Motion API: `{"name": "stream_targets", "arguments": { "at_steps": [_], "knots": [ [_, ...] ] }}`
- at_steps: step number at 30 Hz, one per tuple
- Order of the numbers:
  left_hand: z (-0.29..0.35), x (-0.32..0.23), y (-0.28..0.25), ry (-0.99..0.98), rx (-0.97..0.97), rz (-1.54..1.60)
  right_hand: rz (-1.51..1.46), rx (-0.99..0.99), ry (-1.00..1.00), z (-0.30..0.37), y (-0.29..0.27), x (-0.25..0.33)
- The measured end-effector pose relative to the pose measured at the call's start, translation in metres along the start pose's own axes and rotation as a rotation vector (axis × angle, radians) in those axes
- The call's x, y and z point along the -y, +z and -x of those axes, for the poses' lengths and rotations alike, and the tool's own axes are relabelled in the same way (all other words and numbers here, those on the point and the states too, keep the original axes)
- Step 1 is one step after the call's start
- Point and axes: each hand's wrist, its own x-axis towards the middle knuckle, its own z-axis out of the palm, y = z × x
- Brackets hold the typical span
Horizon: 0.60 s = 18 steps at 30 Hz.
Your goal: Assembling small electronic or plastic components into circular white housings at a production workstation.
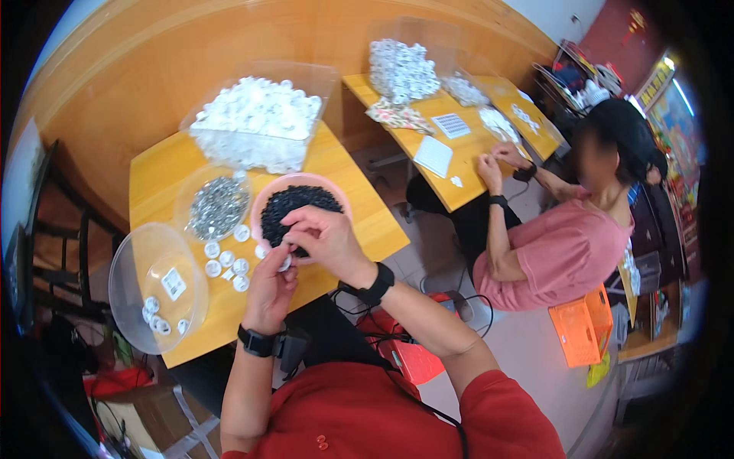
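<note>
My left hand (269, 294) is closed on a small white round piece (285, 265), held up at the near rim of a pink bowl (349, 217). My right hand (330, 239) is pinched just above it, fingertips close to the left thumb. Whatever the right fingers hold is too small to make out. Small black parts (298, 200) fill the pink bowl under my hands. To its left a see-through bowl holds shiny metal parts (218, 208). Several white round pieces (226, 258) lie loose on the table beside my left hand.
A see-through tub (122, 260) with a few white pieces stands at the left table edge. Behind the bowls sits a bin heaped with white pieces (256, 111). At right, a co-worker in pink (554, 252) works at another table (459, 195); an orange crate (575, 336) is behind.
</note>
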Motion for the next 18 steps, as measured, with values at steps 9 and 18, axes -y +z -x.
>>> {"name": "stream_targets", "arguments": {
  "at_steps": [9,18],
  "knots": [
    [0.010,0.000,0.006,0.057,-0.013,-0.077,0.392,0.185,-0.183,0.010,-0.022,0.013],
    [0.049,-0.003,-0.003,0.160,-0.067,-0.154,0.002,0.231,0.116,0.026,0.003,0.014]
  ]
}}
